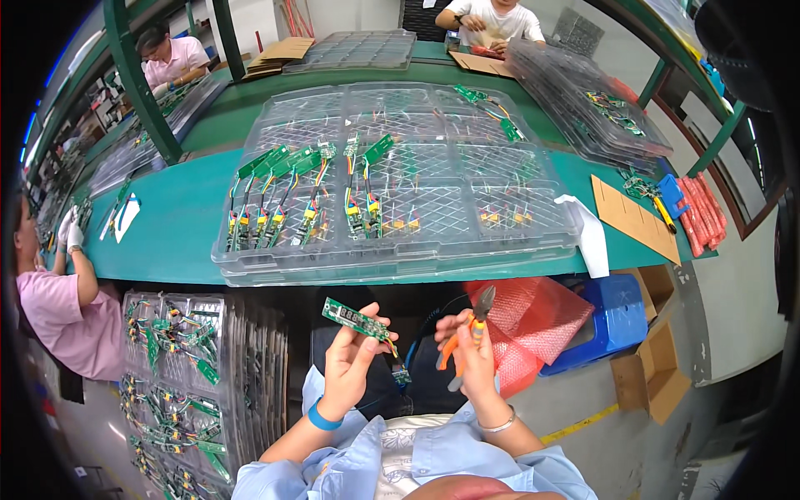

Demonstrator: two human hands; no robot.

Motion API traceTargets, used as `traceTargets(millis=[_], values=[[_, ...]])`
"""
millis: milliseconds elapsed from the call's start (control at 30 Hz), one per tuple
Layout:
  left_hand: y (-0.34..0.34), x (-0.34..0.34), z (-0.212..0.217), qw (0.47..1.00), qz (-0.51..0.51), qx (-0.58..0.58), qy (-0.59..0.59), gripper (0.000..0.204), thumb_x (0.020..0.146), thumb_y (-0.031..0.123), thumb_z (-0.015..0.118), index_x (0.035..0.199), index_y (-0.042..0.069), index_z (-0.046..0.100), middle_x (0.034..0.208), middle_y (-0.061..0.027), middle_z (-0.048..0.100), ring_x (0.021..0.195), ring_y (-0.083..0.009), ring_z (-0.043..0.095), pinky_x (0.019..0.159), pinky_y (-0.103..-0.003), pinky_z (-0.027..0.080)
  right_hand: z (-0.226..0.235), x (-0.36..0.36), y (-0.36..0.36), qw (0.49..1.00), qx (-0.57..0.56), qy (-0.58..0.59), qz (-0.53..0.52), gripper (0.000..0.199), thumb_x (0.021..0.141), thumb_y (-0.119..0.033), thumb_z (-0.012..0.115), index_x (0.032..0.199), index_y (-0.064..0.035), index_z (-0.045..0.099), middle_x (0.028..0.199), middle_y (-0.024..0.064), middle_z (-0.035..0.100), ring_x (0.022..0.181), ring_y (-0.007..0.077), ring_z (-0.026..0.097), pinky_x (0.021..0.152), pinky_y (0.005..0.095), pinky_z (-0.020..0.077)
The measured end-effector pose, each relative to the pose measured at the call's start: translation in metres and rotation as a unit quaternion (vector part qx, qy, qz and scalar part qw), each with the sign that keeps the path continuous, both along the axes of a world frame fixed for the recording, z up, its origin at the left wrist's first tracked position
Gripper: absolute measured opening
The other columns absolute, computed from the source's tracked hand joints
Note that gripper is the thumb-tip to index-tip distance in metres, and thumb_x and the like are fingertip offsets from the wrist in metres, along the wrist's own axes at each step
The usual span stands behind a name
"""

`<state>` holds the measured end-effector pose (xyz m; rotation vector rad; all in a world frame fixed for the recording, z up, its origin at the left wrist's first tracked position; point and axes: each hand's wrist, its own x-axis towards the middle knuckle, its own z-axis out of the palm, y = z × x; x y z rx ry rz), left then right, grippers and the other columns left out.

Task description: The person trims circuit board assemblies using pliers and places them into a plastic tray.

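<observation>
Between the fingers and thumb of my left hand point(348, 367) is a green circuit board point(354, 317) with a dark digit display. From its right end coloured wires run down to a second small board point(402, 379) hanging over my lap. My right hand point(477, 367) is closed around a pair of pliers point(482, 312) with orange and grey handles, jaws pointing up. The two hands are apart, just in front of the bench edge. Beyond them, a stack of clear plastic trays point(400, 260) carries several wired boards point(279, 196), mostly in its left compartments.
Upright trays of boards point(171, 375) stand at my lower left. Red bubble wrap point(533, 321) lies by a blue bin point(617, 312) and cardboard boxes point(654, 371) at right. A cardboard sheet point(633, 218) rests on the bench. Co-workers sit at left and across.
</observation>
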<state>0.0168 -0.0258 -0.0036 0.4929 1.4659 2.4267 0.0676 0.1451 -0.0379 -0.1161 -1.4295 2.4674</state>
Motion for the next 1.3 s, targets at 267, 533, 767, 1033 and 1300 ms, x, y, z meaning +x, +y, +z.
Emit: traceTargets(millis=[267, 533, 767, 1033, 1300], values=[[-0.003, -0.015, 0.012, 1.000, 0.006, -0.010, -0.004, 0.040, 0.087, 0.010, 0.044, 0.123, -0.003, 0.034, 0.110, -0.0135, 0.049, 0.091, -0.0203, 0.053, 0.073, -0.029, 0.048, -0.014, 0.014, 0.001, 0.983, -0.024, -0.069, 0.171, 0.025, 0.089, -0.019, 0.038, 0.109, -0.0044, 0.037, 0.078, 0.0049, 0.041, 0.065, 0.0099, 0.039, 0.061, 0.0210, 0.0359], [-0.003, -0.016, 0.024, 0.999, 0.007, 0.036, -0.033, 0.040, 0.087, 0.009, 0.044, 0.124, -0.002, 0.034, 0.111, -0.0136, 0.049, 0.090, -0.0197, 0.053, 0.073, -0.028, 0.047, 0.007, 0.017, -0.016, 0.965, 0.252, -0.004, 0.067, 0.039, 0.088, -0.019, 0.042, 0.121, 0.0003, 0.031, 0.092, 0.0091, 0.048, 0.074, 0.0131, 0.045, 0.066, 0.0222, 0.0383], [0.007, -0.016, 0.033, 0.979, -0.051, 0.120, -0.157, 0.041, 0.087, 0.010, 0.044, 0.125, 0.000, 0.034, 0.112, -0.0140, 0.048, 0.092, -0.0185, 0.052, 0.073, -0.030, 0.048, 0.049, 0.011, -0.004, 0.874, 0.485, 0.020, -0.006, 0.039, 0.080, -0.017, 0.053, 0.114, 0.0010, 0.042, 0.088, 0.0111, 0.050, 0.070, 0.0202, 0.047, 0.065, 0.0279, 0.0395], [0.007, -0.020, 0.029, 0.982, -0.059, 0.111, -0.142, 0.041, 0.087, 0.010, 0.044, 0.125, 0.000, 0.035, 0.113, -0.0152, 0.048, 0.093, -0.0175, 0.052, 0.073, -0.030, 0.048, 0.060, 0.000, -0.003, 0.820, 0.572, -0.005, 0.010, 0.039, 0.076, -0.019, 0.057, 0.111, -0.0049, 0.047, 0.084, 0.0081, 0.051, 0.067, 0.0209, 0.047, 0.064, 0.0282, 0.0388], [0.007, -0.018, 0.021, 0.993, -0.033, 0.062, -0.097, 0.039, 0.085, 0.007, 0.046, 0.123, -0.002, 0.037, 0.115, -0.0165, 0.047, 0.096, -0.0181, 0.051, 0.074, -0.028, 0.048, 0.055, -0.002, -0.001, 0.814, 0.580, -0.021, 0.022, 0.039, 0.075, -0.020, 0.058, 0.110, -0.0066, 0.048, 0.083, 0.0064, 0.050, 0.066, 0.0196, 0.047, 0.063, 0.0283, 0.0380]])
